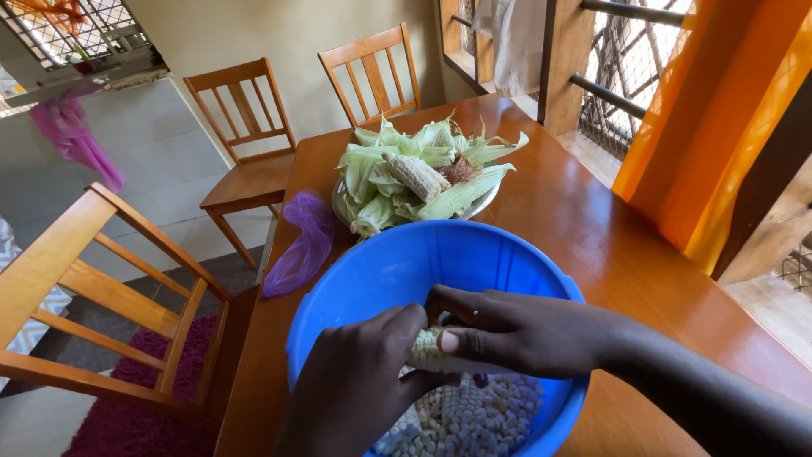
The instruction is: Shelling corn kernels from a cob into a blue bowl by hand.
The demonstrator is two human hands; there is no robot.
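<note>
Over the blue basin (372, 271), both hands, left hand (359, 385) and right hand (516, 330), clench a half-stripped corn cob (427, 351), loose kernels (474, 415) piling below, probably several unhusked ears (419, 173) left.

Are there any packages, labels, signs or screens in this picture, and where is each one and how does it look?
Plastic bag: the only packaging, thin, purple, crumpled and see-through, on the table's left edge, left of the blue bowl and beside the plate of corn husks.
Labels, signs, screens: none in view.
</note>
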